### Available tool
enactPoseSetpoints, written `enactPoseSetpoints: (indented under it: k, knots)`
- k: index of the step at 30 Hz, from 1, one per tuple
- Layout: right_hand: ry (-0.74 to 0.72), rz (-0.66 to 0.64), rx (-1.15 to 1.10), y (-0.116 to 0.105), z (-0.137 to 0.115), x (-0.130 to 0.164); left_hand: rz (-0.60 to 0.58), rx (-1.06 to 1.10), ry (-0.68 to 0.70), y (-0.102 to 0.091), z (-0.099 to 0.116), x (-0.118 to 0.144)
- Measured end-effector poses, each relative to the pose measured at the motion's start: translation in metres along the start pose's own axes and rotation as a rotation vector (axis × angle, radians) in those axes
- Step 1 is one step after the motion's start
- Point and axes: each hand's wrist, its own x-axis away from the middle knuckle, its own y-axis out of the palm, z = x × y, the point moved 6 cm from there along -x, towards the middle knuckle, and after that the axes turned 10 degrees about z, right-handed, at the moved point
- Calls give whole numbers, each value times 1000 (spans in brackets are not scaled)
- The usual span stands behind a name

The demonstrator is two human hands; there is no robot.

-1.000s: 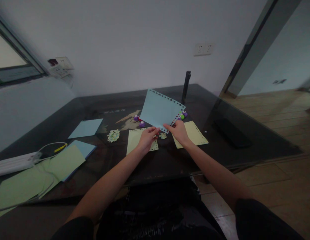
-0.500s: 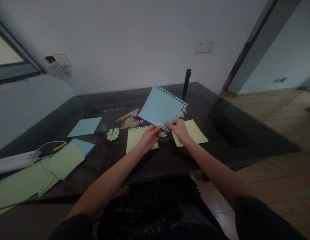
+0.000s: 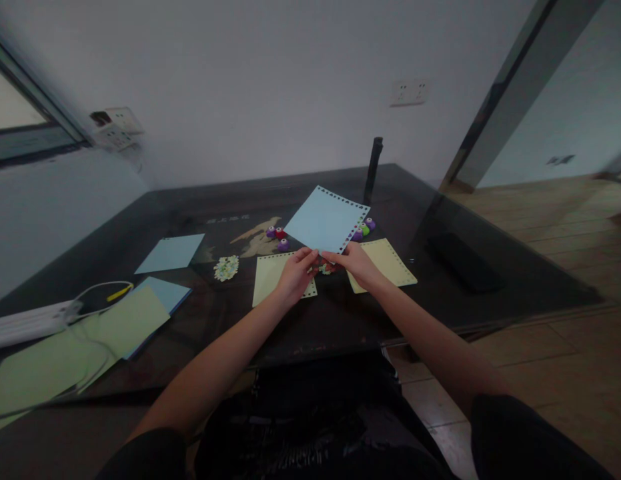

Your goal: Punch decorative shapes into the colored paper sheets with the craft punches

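Blue punched sheet hangs tilted above the table: your left hand and right hand pinch its near corner, fingers closed, so the punched edge faces you

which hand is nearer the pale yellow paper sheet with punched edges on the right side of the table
Right. The right hand hovers at that pale yellow punched sheet's left edge, overlapping it; the left hand is farther left, over another yellow sheet.

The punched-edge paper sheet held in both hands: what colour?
Light blue paper sheet, head view.
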Motion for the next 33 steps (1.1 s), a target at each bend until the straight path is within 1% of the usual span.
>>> enactPoseSetpoints:
  k: [4, 7, 9, 10, 11, 13, 14, 15, 16, 18, 20, 23, 26, 33]
  knots:
    - [7, -20, -20, 1, 1, 1, 13, -19, 36, -1, 0, -1]
    - [1, -24, -38, 1, 2, 0, 0, -79, 69, -1, -1, -2]
    - [0, -27, -44, 0, 2, 0, 29, -127, 155, -3, 3, -4]
    - [1, -31, -38, 0, 1, 0, 75, -156, 242, -6, 9, -4]
    - [2, -35, -25, 0, 1, 0, 136, -196, 360, -10, 18, -3]
    - [-3, -34, 7, -1, -2, 0, 254, -329, 646, -14, 39, 5]
    - [-9, -35, 24, -2, -3, 0, 281, -428, 788, -13, 50, 11]
    - [-14, -37, 39, -2, -4, 0, 273, -544, 910, -9, 58, 16]
    - [-19, -40, 53, -2, -5, 0, 236, -673, 1008, -3, 63, 21]
    - [-30, -50, 70, -2, -6, 0, 122, -909, 1124, 9, 65, 27]
    - [-47, -59, 84, -2, -6, -1, 44, -1076, 1168, 15, 61, 28]
    - [-86, -63, 123, -3, -5, -2, 20, -1213, 1183, 16, 54, 26]
    - [-102, -78, 178, -3, -4, -3, 6, -1278, 1186, 15, 50, 25]
    - [-92, -135, 277, -1, -8, 0, -32, -1351, 1198, 17, 49, 27]
